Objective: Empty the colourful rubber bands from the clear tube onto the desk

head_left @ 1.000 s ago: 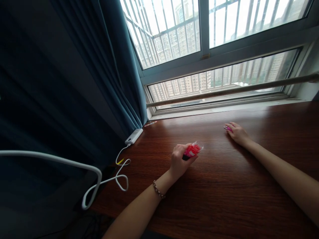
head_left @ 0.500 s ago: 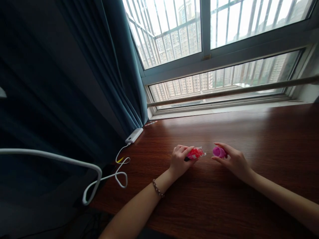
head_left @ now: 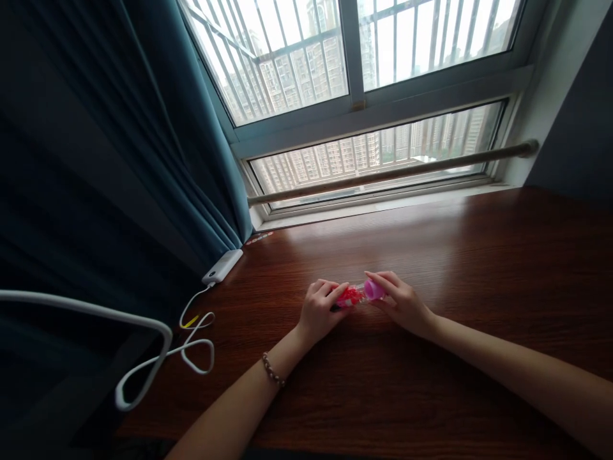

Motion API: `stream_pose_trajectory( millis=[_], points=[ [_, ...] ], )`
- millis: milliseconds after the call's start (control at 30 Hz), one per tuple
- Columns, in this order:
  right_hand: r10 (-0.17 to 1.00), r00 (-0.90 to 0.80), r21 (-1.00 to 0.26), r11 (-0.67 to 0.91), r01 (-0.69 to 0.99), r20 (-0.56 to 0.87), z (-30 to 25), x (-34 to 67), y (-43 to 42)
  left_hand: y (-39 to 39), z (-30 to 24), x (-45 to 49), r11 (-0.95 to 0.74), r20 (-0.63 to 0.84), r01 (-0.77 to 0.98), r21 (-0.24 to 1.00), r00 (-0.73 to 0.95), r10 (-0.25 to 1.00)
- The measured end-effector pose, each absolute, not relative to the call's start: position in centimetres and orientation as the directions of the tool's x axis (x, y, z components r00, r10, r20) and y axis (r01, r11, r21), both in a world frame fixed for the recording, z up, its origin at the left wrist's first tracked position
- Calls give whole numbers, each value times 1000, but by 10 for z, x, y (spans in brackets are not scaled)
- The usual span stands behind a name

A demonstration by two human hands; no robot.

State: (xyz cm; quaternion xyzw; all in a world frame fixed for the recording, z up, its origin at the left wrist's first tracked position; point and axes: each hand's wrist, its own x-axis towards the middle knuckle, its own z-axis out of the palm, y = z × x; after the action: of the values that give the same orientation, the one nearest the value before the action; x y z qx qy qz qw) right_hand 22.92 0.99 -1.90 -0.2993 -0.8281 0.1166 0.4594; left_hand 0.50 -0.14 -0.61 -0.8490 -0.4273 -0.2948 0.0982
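My left hand [head_left: 320, 311] is closed round a small clear bottle with a red label [head_left: 351, 296], held on its side just above the dark wooden table [head_left: 431, 383]. A bead bracelet sits on that wrist. My right hand [head_left: 401, 303] pinches a pink cap [head_left: 373, 289] between thumb and fingers. The cap sits at the bottle's open end, touching it. Both hands meet near the middle of the table.
A white power bank [head_left: 223, 266] lies at the table's left rear corner, with a white cable [head_left: 191, 332] looping off the left edge. A dark teal curtain [head_left: 143, 160] hangs at the left. A barred window and a rail [head_left: 393, 172] run along the back.
My right hand picked the pink cap up from the far right of the table and brought it left to the bottle's mouth. The left hand kept hold of the bottle. The view shifted right.
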Motion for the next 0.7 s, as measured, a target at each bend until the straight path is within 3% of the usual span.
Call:
stream_pose_trajectory(
  millis=[267,467,700],
  points=[
    [613,-447,-397,777,488,651,-24,229,14,1,-8,4,-614,581,787,56,475,661],
    [618,-544,-486,785,385,568,-20,231,13,-1,-7,6,-621,559,781,68,485,672],
    [660,-500,-525,750,402,561,-18,230,11,-2,-7,5,-627,547,777,55,502,670]
  ],
)
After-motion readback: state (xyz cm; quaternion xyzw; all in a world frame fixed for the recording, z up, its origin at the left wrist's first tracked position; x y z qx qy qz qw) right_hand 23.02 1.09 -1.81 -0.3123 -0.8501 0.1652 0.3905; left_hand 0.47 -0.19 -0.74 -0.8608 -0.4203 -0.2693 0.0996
